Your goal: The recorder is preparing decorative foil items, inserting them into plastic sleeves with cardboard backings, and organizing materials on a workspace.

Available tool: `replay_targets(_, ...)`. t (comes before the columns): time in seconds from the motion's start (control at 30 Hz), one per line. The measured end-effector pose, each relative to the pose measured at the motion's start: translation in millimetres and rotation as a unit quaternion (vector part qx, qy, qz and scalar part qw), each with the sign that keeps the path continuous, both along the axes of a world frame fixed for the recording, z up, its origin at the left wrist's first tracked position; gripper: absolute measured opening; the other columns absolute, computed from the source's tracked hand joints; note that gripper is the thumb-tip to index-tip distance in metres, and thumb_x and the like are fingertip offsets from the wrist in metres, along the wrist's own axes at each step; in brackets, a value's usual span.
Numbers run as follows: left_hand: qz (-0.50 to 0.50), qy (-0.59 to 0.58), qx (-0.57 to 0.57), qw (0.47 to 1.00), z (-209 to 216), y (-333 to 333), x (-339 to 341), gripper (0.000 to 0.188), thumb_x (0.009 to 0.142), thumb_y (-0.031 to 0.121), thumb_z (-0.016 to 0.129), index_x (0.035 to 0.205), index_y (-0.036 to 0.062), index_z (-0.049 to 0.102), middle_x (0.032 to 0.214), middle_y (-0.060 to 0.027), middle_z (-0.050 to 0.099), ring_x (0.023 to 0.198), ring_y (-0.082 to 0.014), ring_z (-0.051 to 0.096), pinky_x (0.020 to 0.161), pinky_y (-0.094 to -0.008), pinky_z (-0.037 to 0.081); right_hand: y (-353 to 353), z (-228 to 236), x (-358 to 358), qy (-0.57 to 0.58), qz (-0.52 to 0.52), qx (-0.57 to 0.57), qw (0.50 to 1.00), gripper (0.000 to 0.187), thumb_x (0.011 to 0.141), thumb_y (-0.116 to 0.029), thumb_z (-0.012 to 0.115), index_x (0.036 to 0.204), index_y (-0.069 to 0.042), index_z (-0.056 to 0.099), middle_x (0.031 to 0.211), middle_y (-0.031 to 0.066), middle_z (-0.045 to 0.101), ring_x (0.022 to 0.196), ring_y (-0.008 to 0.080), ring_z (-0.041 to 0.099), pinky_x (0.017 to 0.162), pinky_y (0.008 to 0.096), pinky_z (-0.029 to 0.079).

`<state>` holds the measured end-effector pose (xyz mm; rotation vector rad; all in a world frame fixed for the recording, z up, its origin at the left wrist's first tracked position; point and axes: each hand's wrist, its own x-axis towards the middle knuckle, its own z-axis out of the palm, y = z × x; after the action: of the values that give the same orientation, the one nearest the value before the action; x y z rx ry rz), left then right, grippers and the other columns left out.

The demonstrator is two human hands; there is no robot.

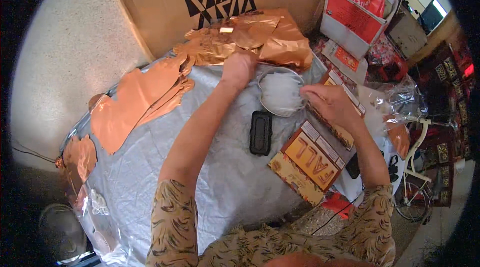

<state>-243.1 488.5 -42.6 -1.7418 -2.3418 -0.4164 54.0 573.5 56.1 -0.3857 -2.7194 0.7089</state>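
My left hand is curled closed at the near edge of a pile of shiny copper-coloured foil sheets. Its fingertips are hidden, so I cannot make out what they hold. On the right, my right hand has thumb and fingers pinched together at the right rim of a round clear container. White translucent pieces fill that container. Whether the pinch grips the rim or something small does not show. A small black oblong case lies just nearer than the container.
Grey-silver cloth covers the table. Flat copper foil shapes lie at its left. Orange-and-brown printed packaging is near my right arm. Behind stand a big cardboard panel and a white-and-red box. Crumpled clear plastic sits at the right.
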Motion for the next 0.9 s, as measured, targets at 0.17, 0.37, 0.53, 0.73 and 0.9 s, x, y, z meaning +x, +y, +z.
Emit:
replay_targets(0.17,0.032,-0.247,0.159,0.955,8.5,1.6,-18.4,0.018,0.086,0.029,0.084,0.093,0.0122,0.083,0.088,-0.0092,0.080,0.073,-0.0201,0.073,0.068,-0.0356,0.056,22.3,-6.8,-35.7,0.041,0.013,0.013,0.999,0.021,0.100,-0.014,0.066,0.113,0.000,0.073,0.104,0.0170,0.077,0.093,0.0271,0.076,0.084,0.0354,0.058)
replay_targets(0.37,0.001,-0.400,0.418,0.816,28.9,24.9,-71.3,0.026,0.092,0.030,0.080,0.096,0.0042,0.076,0.087,-0.0103,0.076,0.084,-0.0145,0.070,0.073,-0.0320,0.054,52.8,-19.0,-105.3,0.099,0.088,0.130,0.983,0.032,0.101,-0.016,0.062,0.131,-0.003,0.065,0.124,0.0195,0.071,0.112,0.0345,0.069,0.097,0.0401,0.053)
replay_targets(0.53,-0.015,-0.313,0.482,0.818,121.8,35.5,-100.4,0.023,0.100,0.023,0.069,0.107,0.0014,0.070,0.087,-0.0077,0.071,0.080,-0.0139,0.065,0.075,-0.0317,0.053,87.5,-47.2,-146.4,0.032,0.065,0.178,0.981,0.045,0.102,-0.027,0.061,0.143,-0.007,0.057,0.141,0.0199,0.061,0.125,0.0361,0.062,0.106,0.0453,0.048)
replay_targets(0.73,-0.082,-0.274,0.517,0.807,255.2,-61.0,-90.7,0.018,0.103,0.023,0.068,0.100,0.0050,0.068,0.087,0.0004,0.065,0.077,-0.0105,0.059,0.068,-0.0276,0.050,95.5,-51.7,-160.8,-0.095,-0.018,0.251,0.963,0.056,0.100,-0.038,0.062,0.149,-0.012,0.053,0.146,0.0151,0.059,0.126,0.0368,0.062,0.103,0.0502,0.051)
replay_targets(0.9,-0.078,-0.190,0.398,0.894,283.7,-187.0,-21.4,0.019,0.105,0.021,0.063,0.108,0.0025,0.064,0.096,-0.0034,0.068,0.087,-0.0101,0.062,0.075,-0.0255,0.051,104.5,-65.5,-161.3,-0.021,-0.037,0.291,0.956,0.049,0.096,-0.034,0.065,0.143,-0.020,0.061,0.142,0.0147,0.063,0.119,0.0365,0.066,0.099,0.0503,0.053)
